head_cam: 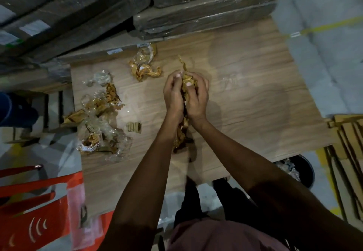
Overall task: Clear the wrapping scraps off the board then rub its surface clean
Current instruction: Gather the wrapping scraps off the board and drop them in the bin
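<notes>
A wood-grain board (245, 97) lies flat in front of me. Over its middle, my left hand (173, 93) and my right hand (197, 97) are pressed together, both gripping a crumpled strip of brown tape and wrapping (186, 80) that hangs down between my wrists. More wrapping scraps lie on the board: a brown and clear wad (144, 64) at the far middle, a large heap of clear film and brown tape (100, 121) along the left side, and a small brown piece (134, 127) beside it.
Film-wrapped dark packages (196, 10) are stacked behind the board, white wrapped bundles (324, 54) at the right. A black bin holding clear film (298, 170) stands at the near right, cardboard strips (345, 152) beside it. A red plastic chair (39, 201) is near left.
</notes>
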Demonstrator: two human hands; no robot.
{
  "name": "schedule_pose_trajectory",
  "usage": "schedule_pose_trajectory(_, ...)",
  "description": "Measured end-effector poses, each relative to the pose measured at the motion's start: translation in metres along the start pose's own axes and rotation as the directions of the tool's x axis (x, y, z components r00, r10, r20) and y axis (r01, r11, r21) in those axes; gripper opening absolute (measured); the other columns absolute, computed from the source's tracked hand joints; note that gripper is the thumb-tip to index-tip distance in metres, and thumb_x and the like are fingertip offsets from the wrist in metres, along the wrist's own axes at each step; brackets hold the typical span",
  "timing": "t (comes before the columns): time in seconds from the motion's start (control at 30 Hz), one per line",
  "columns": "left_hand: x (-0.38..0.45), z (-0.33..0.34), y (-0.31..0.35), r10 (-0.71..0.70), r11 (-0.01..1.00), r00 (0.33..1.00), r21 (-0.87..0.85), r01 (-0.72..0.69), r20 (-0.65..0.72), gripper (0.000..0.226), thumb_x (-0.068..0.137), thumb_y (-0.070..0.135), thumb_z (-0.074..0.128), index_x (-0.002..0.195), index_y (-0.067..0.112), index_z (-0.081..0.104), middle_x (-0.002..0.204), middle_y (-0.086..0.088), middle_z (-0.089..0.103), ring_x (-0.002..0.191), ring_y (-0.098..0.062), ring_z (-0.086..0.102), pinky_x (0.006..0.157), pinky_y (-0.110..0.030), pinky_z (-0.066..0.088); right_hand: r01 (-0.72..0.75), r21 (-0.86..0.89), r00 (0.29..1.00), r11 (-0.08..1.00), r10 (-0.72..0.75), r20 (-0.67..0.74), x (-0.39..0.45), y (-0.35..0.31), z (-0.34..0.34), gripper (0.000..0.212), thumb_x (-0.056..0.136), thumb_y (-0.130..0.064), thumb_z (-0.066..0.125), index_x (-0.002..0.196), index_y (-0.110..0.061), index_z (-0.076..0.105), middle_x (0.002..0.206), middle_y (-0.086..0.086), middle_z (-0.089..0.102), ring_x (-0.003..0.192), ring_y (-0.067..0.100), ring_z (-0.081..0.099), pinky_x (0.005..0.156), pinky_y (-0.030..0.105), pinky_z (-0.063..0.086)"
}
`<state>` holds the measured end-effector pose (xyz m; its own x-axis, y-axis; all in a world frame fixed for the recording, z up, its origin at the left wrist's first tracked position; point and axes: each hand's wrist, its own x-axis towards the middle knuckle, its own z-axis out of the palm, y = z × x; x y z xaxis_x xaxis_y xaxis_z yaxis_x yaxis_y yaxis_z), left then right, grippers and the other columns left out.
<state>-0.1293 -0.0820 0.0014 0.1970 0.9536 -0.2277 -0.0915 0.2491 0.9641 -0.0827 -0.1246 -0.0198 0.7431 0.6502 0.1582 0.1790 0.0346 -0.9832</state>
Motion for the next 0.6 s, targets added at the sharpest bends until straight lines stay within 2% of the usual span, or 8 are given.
schedule_pose_trajectory(0.1,-0.004,0.01,0.027,0.068,0.997,0.998,-0.041,-0.067,0.009,0.025,0.102,0.02,0.059,0.121,0.006,0.067,0.116,-0.005,0.069,0.108,-0.013,0.065,0.094,-0.027,0.053,0.055,0.025,0.998,0.998,-0.054,-0.026,0.014,-0.028,-0.006,0.04,0.093,-0.03,0.052,0.118,-0.003,0.069,0.121,0.005,0.064,0.122,0.019,0.054,0.106,0.034,0.046)
schedule_pose_trajectory(0.2,-0.014,0.017,0.046,0.105,0.991,0.994,-0.08,-0.105,0.001,0.038,0.097,0.027,0.063,0.132,0.011,0.061,0.131,-0.007,0.063,0.121,-0.017,0.062,0.1,-0.032,0.053,0.093,0.075,0.995,0.993,-0.091,-0.026,0.017,-0.05,-0.015,0.037,0.093,-0.029,0.053,0.117,-0.004,0.068,0.122,0.006,0.062,0.122,0.027,0.056,0.106,0.046,0.047)
schedule_pose_trajectory(0.3,-0.026,0.015,0.043,0.143,0.989,0.99,-0.044,-0.143,0.001,0.048,0.095,0.035,0.065,0.139,0.018,0.053,0.139,0.001,0.058,0.131,-0.015,0.055,0.112,-0.039,0.047,0.125,0.088,0.992,0.988,-0.126,0.0,0.009,-0.055,-0.026,0.032,0.095,-0.028,0.053,0.12,-0.011,0.065,0.124,0.001,0.059,0.124,0.029,0.055,0.107,0.047,0.046)
schedule_pose_trajectory(0.37,-0.035,0.01,0.03,0.128,0.992,0.992,-0.015,-0.128,-0.004,0.061,0.092,0.045,0.068,0.145,0.024,0.046,0.145,-0.008,0.055,0.135,-0.024,0.053,0.114,-0.048,0.045,0.166,0.061,0.986,0.984,-0.167,0.01,-0.003,-0.046,-0.033,0.035,0.095,-0.026,0.052,0.122,-0.008,0.064,0.125,0.004,0.059,0.124,0.029,0.055,0.108,0.045,0.046)
schedule_pose_trajectory(0.43,-0.05,0.004,0.014,0.091,0.996,0.995,0.009,-0.091,-0.037,0.075,0.09,0.045,0.071,0.153,0.023,0.037,0.14,-0.005,0.057,0.128,-0.019,0.059,0.107,-0.041,0.052,0.17,0.013,0.985,0.985,-0.171,0.025,-0.022,-0.03,-0.037,0.039,0.096,-0.027,0.049,0.124,-0.002,0.064,0.126,0.01,0.061,0.123,0.028,0.055,0.107,0.04,0.045)
schedule_pose_trajectory(0.5,-0.065,-0.005,-0.008,0.096,0.993,0.993,0.08,-0.09,-0.067,0.069,0.092,0.038,0.067,0.152,0.014,0.041,0.128,0.012,0.061,0.115,-0.001,0.063,0.097,-0.026,0.053,0.114,-0.027,0.993,0.993,-0.113,0.044,-0.047,-0.011,-0.04,0.044,0.097,-0.029,0.047,0.126,0.0,0.063,0.128,0.014,0.06,0.125,0.025,0.054,0.106,0.037,0.045)
schedule_pose_trajectory(0.53,-0.07,-0.012,-0.022,0.099,0.986,0.993,0.139,-0.089,-0.069,0.061,0.094,0.037,0.065,0.148,0.012,0.048,0.125,0.014,0.064,0.113,0.0,0.064,0.095,-0.024,0.053,0.095,-0.054,0.994,0.994,-0.092,0.061,-0.058,-0.001,-0.042,0.046,0.097,-0.031,0.046,0.128,0.0,0.061,0.13,0.015,0.058,0.126,0.025,0.054,0.107,0.039,0.045)
schedule_pose_trajectory(0.6,-0.079,-0.03,-0.051,0.095,0.958,0.995,0.274,-0.08,-0.041,0.05,0.097,0.044,0.06,0.139,0.017,0.059,0.126,0.005,0.068,0.118,-0.009,0.064,0.101,-0.035,0.054,0.105,-0.125,0.988,0.987,-0.09,0.123,-0.079,0.025,-0.046,0.046,0.099,-0.03,0.045,0.131,-0.001,0.058,0.134,0.017,0.055,0.129,0.03,0.052,0.109,0.048,0.044)
